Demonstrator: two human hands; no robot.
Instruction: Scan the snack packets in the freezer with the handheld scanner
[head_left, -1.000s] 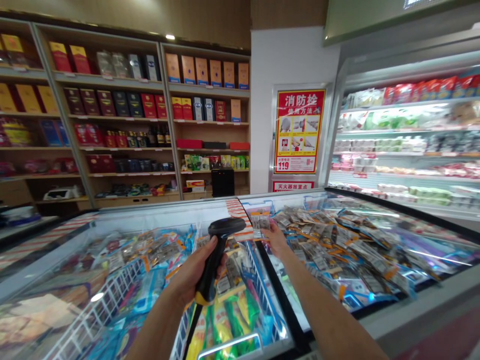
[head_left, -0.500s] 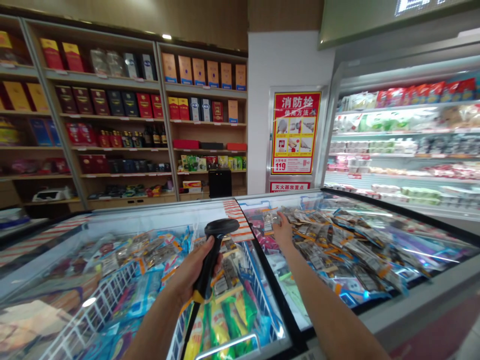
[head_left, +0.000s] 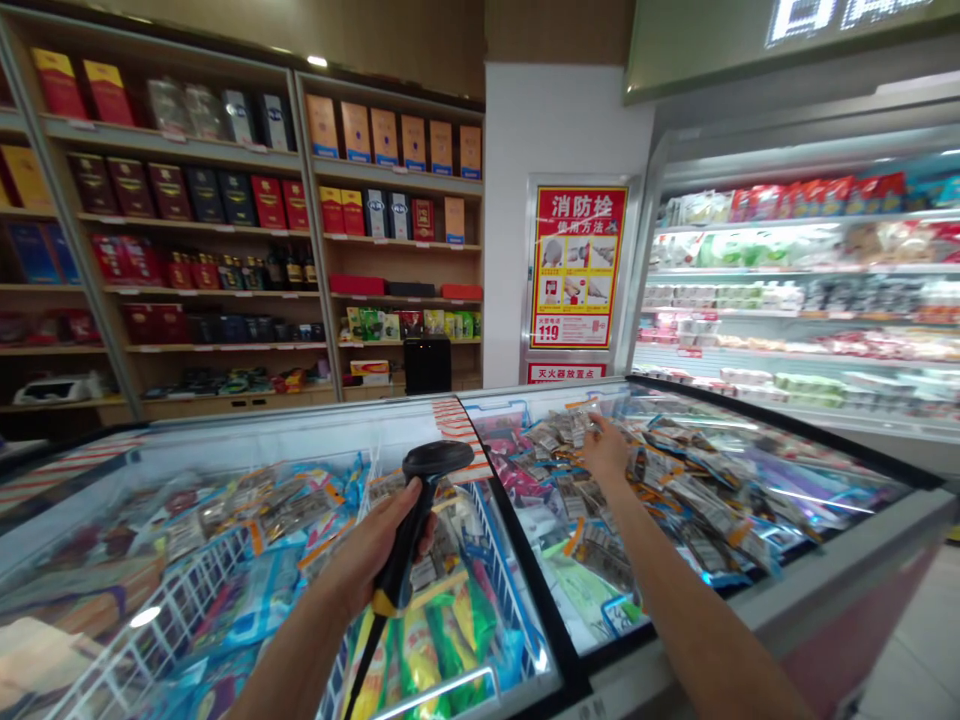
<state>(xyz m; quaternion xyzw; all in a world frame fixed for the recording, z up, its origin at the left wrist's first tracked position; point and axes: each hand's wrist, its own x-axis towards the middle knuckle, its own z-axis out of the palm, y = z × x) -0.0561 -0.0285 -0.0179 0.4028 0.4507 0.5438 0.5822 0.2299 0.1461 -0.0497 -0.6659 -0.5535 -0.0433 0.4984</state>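
My left hand [head_left: 379, 548] is closed round the handle of a black barcode scanner [head_left: 409, 530], its head up and its cable trailing down. The scanner is above a white wire basket holding green and yellow packets [head_left: 427, 650]. Over the right-hand freezer section, my right hand [head_left: 606, 450] pinches a small clear-and-grey packet [head_left: 579, 425] by its edge. Below that hand lies a loose heap of similar grey packets with orange and blue edges [head_left: 675, 475]; some of the heap is hidden by my forearm.
A dark frame bar [head_left: 517, 530] divides the freezer sections. White basket wires [head_left: 180, 610] stand in the left section among blue packets. Behind are shelves of boxes [head_left: 401, 180], a red fire-hydrant notice [head_left: 579, 265] and a lit refrigerated display [head_left: 772, 300].
My right hand has moved to the right over the heap with the packet. More grey packets show to its left. The view has turned slightly right; my left hand still holds the scanner.
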